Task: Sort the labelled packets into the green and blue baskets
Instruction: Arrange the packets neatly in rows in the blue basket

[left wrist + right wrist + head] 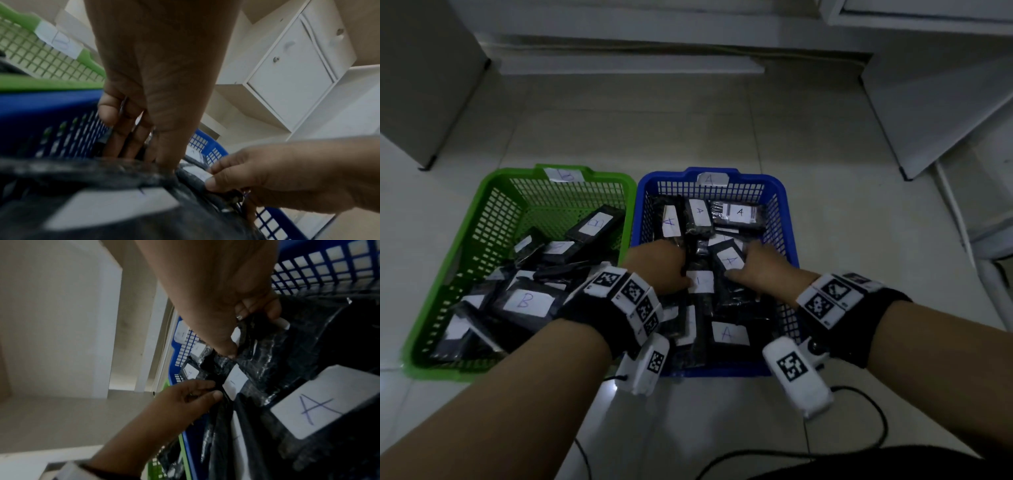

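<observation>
Both my hands reach into the blue basket point(788, 219), which is tagged A and filled with several black packets labelled A. My left hand point(666, 272) pinches the left edge of a black packet point(700, 282) with a white label; in the right wrist view its thumb and fingers point(214, 395) close on that edge. My right hand point(755, 265) curls its fingers round a black packet point(729, 260) labelled A right beside it. The green basket point(482, 209), tagged B, holds several packets labelled B point(527, 301).
The two baskets stand side by side on a pale tiled floor point(688, 130). White cabinets point(928, 85) stand at the back and right, a grey one point(421, 85) at the left. Black cables point(859, 445) trail on the floor near me.
</observation>
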